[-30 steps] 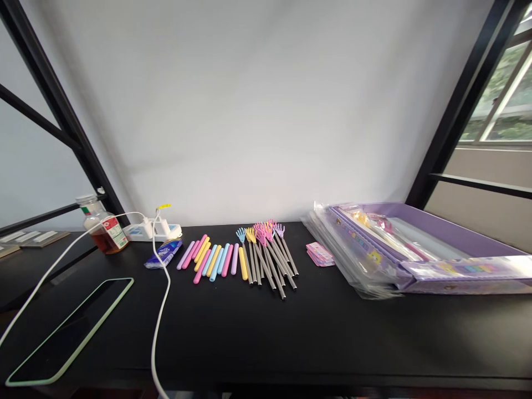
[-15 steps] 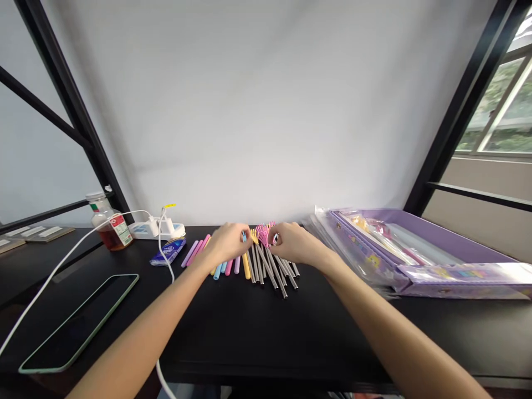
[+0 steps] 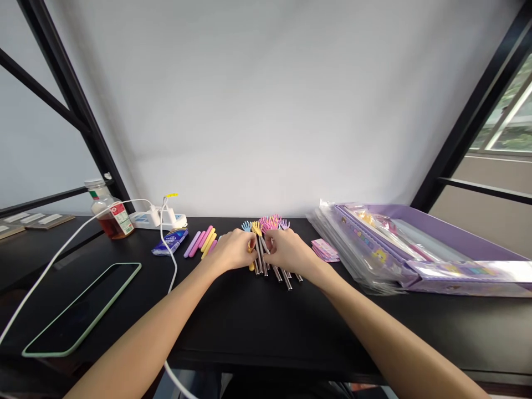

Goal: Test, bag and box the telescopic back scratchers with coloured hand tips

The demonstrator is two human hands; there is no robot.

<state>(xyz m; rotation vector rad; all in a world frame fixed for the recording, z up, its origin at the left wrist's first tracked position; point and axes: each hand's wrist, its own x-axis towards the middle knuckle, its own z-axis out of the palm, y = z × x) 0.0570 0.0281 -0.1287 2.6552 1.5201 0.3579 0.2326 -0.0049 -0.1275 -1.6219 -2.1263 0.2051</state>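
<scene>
A bunch of metal rods with small coloured hand-shaped tips (image 3: 270,224) lies on the black table (image 3: 266,327) near the wall. Beside it to the left lie several pastel handle sleeves (image 3: 202,241). My left hand (image 3: 231,250) rests over the sleeves, its fingers curled and pinching at the left edge of the rods. My right hand (image 3: 286,250) lies on the rods, fingers closed round their shafts. What exactly each hand grips is hidden by the fingers.
A purple tray (image 3: 453,235) with plastic-wrapped packs stands at the right, small pink cards (image 3: 325,250) beside it. At the left lie a phone (image 3: 81,307), a white cable (image 3: 170,266), a blue tissue pack (image 3: 169,243), a power strip (image 3: 155,220) and a bottle (image 3: 108,215).
A second ago no hands were in view. Both hands came in to the rods' tips, then slid nearer along the shafts. The camera has tilted slightly.
</scene>
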